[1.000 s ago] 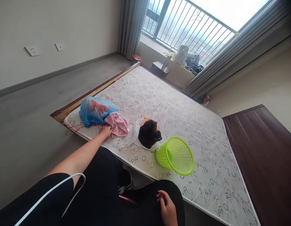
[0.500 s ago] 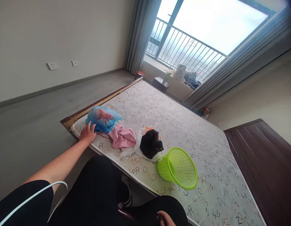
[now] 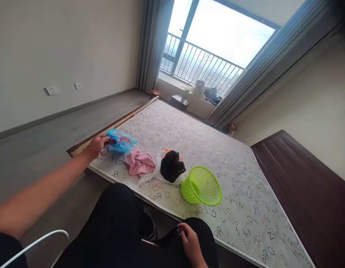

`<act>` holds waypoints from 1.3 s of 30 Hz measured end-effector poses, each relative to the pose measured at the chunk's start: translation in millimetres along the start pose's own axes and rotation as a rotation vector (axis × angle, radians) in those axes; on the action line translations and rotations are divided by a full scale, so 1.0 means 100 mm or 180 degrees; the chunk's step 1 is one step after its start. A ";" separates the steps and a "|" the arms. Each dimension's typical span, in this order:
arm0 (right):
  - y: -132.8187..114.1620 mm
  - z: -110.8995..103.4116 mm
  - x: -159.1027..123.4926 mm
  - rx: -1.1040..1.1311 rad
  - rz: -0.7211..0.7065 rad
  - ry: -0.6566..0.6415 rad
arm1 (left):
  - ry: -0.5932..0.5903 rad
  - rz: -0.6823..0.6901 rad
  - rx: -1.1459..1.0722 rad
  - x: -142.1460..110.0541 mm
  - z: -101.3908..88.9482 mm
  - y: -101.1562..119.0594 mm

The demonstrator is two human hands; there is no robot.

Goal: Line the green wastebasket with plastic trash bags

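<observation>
At the mattress's near left corner, my left hand [image 3: 96,146] pinches the edge of a blue plastic bag [image 3: 118,148]. A pinkish-red cord [image 3: 122,140] loops across the bag, and I cannot tell whether it belongs to it. Just right of the bag lies a crumpled pink towel [image 3: 140,162]. Beside that, a black plastic bag [image 3: 172,167] rests on a clear and orange one. A lime green mesh basket [image 3: 201,186] stands tilted to the right of them. My right hand [image 3: 189,240] rests on my thigh, fingers loosely bent and apart, with nothing in it.
Letter-printed plastic covers the mattress [image 3: 239,208], which sits on a wooden bed frame [image 3: 74,149]. A dark headboard [image 3: 295,178] rises at right. Beyond the foot are a small dark cabinet [image 3: 178,103] and a red-topped stool [image 3: 155,92]. A white cable [image 3: 44,234] crosses near my left arm.
My left hand has gone from resting against the blue bag to gripping its edge, and the bag is turned and flatter, showing the cord. My right hand has come further into view on my thigh.
</observation>
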State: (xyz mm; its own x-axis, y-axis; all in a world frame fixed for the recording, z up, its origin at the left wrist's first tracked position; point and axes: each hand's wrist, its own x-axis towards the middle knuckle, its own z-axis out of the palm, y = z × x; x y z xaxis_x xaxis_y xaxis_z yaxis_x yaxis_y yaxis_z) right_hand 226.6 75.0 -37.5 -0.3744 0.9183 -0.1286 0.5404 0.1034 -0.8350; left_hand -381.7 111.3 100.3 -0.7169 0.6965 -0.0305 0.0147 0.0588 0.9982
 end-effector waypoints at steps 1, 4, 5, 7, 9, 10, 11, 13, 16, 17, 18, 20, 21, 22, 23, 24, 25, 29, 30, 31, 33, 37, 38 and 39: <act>-0.12 0.06 0.06 0.0198 0.0004 -0.0023 | -0.0127 0.0026 -0.0450 -0.14 0.12 0.19; -0.62 0.20 0.24 0.0703 -0.0087 0.0002 | -0.0578 0.0014 -0.1058 -0.70 0.50 0.78; -0.85 0.22 0.27 0.0847 -0.0196 -0.0036 | -0.0677 0.0037 -0.1146 -0.92 0.63 0.96; -1.35 0.19 0.30 0.1142 -0.0459 -0.0017 | -0.0812 -0.0013 -0.1253 -1.38 0.89 1.23; -1.85 0.09 0.28 0.1265 -0.0836 0.0128 | -0.0957 -0.0181 -0.1425 -1.82 1.13 1.35; -2.07 0.01 0.26 0.1267 -0.1032 0.0390 | -0.1115 -0.0330 -0.1485 -2.02 1.25 1.36; -2.26 -0.06 0.24 0.1262 -0.1178 0.0760 | -0.1288 -0.0477 -0.1503 -2.20 1.36 1.34; -2.52 -0.20 0.22 0.1207 -0.1297 0.1104 | -0.1632 -0.0734 -0.1462 -2.50 1.57 1.23; -2.62 -0.36 0.22 0.1119 -0.1013 0.0520 | -0.1942 -0.0972 -0.1390 -2.80 1.84 1.05; -2.59 -0.40 0.22 0.1132 -0.0881 0.0343 | -0.2034 -0.1047 -0.1417 -2.88 1.91 1.01; -2.54 -0.44 0.22 0.1168 -0.0776 0.0281 | -0.2124 -0.1099 -0.1466 -2.95 1.98 0.99; -2.42 -0.53 0.20 0.1246 -0.0679 0.0409 | -0.2271 -0.1094 -0.1534 -3.09 2.07 1.00; -2.35 -0.57 0.18 0.1257 -0.0665 0.0514 | -0.2319 -0.1031 -0.1500 -3.15 2.11 1.02; -2.29 -0.61 0.15 0.1250 -0.0672 0.0617 | -0.2351 -0.0946 -0.1409 -3.22 2.15 1.04; -2.24 -0.66 0.11 0.1222 -0.0716 0.0708 | -0.2380 -0.0872 -0.1276 -3.28 2.18 1.06; -2.20 -0.71 0.07 0.1159 -0.0818 0.0784 | -0.2418 -0.0831 -0.1139 -3.33 2.20 1.07; -2.17 -0.75 0.03 0.1061 -0.0979 0.0832 | -0.2477 -0.0823 -0.1026 -3.38 2.22 1.08; -2.09 -0.93 -0.14 0.0477 -0.1728 0.0489 | -0.2583 -0.0681 -0.0597 -3.45 2.24 1.05; -2.07 -0.96 -0.17 0.0360 -0.1767 0.0420 | -0.2582 -0.0585 -0.0464 -3.45 2.24 1.03; -2.06 -0.99 -0.19 0.0286 -0.1745 0.0419 | -0.2603 -0.0496 -0.0346 -3.44 2.22 1.02; -2.03 -1.02 -0.23 0.0246 -0.1627 0.0578 | -0.2741 -0.0396 -0.0200 -3.41 2.19 1.00; -1.95 -1.02 -0.22 0.0322 -0.1487 0.0966 | -0.2914 -0.0285 0.0088 -3.33 2.14 1.00; -1.93 -1.00 -0.22 0.0326 -0.1442 0.1042 | -0.2914 -0.0273 0.0165 -3.30 2.13 0.99; -1.91 -0.98 -0.21 0.0320 -0.1391 0.1111 | -0.2918 -0.0280 0.0219 -3.28 2.12 0.98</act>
State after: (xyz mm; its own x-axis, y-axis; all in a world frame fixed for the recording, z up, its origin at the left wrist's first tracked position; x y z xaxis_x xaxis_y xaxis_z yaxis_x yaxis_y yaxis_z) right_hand 205.2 73.3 176.7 -0.2666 0.8720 0.4104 0.3103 0.4809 -0.8200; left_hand 2.3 39.9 197.1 0.1146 0.9796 -0.1648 0.0486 0.1602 0.9859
